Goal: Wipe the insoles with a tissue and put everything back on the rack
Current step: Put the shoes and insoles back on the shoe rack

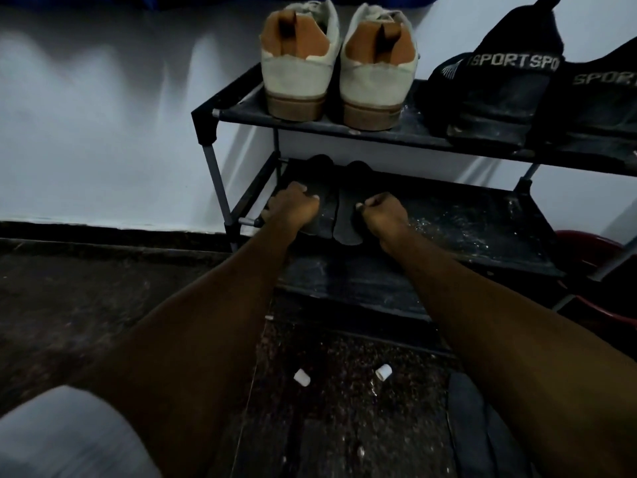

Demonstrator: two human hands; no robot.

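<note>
We're at mid-frame, low on the rack (206, 122). The left hand (293, 208) is curled onto the left insole (324, 205) and the right hand (384, 212) is pinching the right insole (346, 222). Both insoles lie side by side on the lower shelf (465, 232). Up top sit white sneakers (296, 74) and black shoes (499, 88). At the bottom, white bits (301, 377) lie on the floor (103, 288).

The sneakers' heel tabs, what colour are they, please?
The heel tabs are orange-brown, clearest in the head view.
</note>
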